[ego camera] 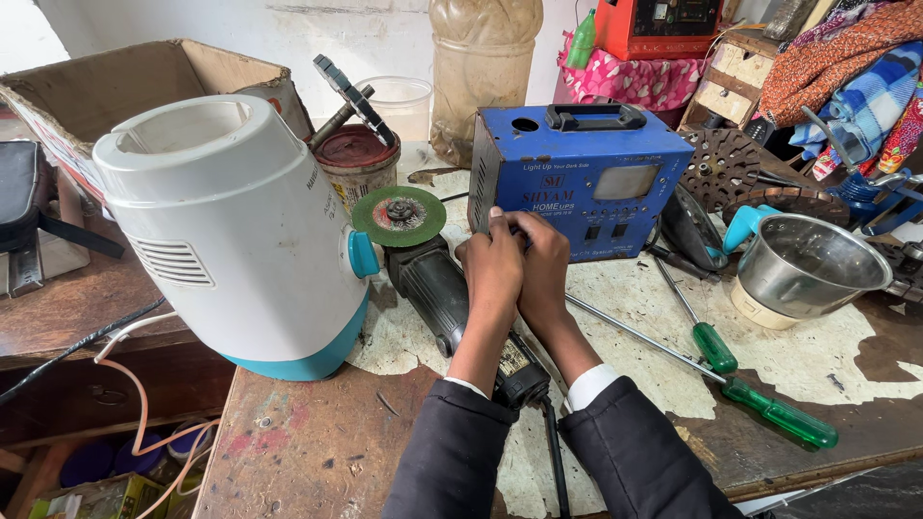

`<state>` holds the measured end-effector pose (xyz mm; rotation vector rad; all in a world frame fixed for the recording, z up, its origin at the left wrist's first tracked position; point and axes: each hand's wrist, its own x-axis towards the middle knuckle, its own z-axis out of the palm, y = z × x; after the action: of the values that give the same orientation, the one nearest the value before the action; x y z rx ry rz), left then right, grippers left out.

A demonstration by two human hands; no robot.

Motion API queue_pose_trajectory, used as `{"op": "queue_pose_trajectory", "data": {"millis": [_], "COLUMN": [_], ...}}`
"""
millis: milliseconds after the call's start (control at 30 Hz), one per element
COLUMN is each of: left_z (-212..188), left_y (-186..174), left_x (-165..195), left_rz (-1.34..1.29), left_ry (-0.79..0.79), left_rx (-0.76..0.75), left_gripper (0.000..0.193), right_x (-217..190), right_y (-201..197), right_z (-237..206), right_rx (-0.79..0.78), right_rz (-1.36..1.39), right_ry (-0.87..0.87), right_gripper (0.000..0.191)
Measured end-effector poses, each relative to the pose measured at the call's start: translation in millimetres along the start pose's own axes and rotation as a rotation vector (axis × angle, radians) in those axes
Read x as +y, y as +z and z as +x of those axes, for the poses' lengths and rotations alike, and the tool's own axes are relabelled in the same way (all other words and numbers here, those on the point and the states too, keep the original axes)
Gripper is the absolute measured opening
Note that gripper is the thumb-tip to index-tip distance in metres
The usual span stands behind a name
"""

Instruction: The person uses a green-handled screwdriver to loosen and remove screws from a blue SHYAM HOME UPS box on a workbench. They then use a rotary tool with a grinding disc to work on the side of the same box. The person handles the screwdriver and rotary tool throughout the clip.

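My left hand (490, 269) and my right hand (543, 264) are pressed together in front of the blue metal power box (577, 163), fingertips at its lower front edge. Whether they hold something small between them is hidden. Under my wrists lies a dark angle grinder (433, 284) with a green disc (398, 215), its black cable (556, 452) running toward me. A white and teal mixer base (240, 231) stands tilted on the left of the worn workbench (308, 442).
Two green-handled screwdrivers (716, 348) (779, 413) lie to the right, beside a steel jar with a teal handle (803, 264). Behind stand a cardboard box (125, 82), a paint tin (356, 159), a plastic container (404, 101) and a large bottle (481, 58). Loose wires (135, 384) hang off the left edge.
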<state>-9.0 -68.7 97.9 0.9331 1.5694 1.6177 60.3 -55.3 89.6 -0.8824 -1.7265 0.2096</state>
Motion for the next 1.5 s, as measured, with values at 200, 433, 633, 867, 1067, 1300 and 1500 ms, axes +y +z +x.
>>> {"op": "queue_pose_trajectory", "data": {"millis": [200,433,633,867,1067,1300,1500], "left_z": [7,17,20,-20,-79,-104,-104], "left_y": [2,5,-3,-11,13,57,93], "left_x": [-9,-19,-17,-12,-14,-50,-104], "left_rz": [0.010,-0.046,-0.552,-0.424,-0.168,0.194,0.258], "left_ry": [-0.009,0.118,0.145,0.348,0.469,0.576,0.504], "left_rx": [0.047,0.214,0.123,0.012,-0.091,-0.031,-0.231], "left_gripper": [0.070,0.060,0.047,0.040,0.032,0.023,0.026], "right_x": [4,23,33,43,46,53,60], "right_y": [2,-1,-27,-125,-159,-164,-193], "right_z": [0,3,-15,-59,-94,-106,-106], "right_rx": [0.041,0.120,0.051,-0.215,-0.443,-0.421,-0.354], "right_rz": [-0.059,-0.127,-0.351,-0.791,-0.926,-0.905,-0.841], "right_ry": [0.001,-0.029,0.204,0.273,0.304,0.209,0.292], "right_gripper": [0.013,0.020,0.024,0.038,0.027,0.014,0.026]}}
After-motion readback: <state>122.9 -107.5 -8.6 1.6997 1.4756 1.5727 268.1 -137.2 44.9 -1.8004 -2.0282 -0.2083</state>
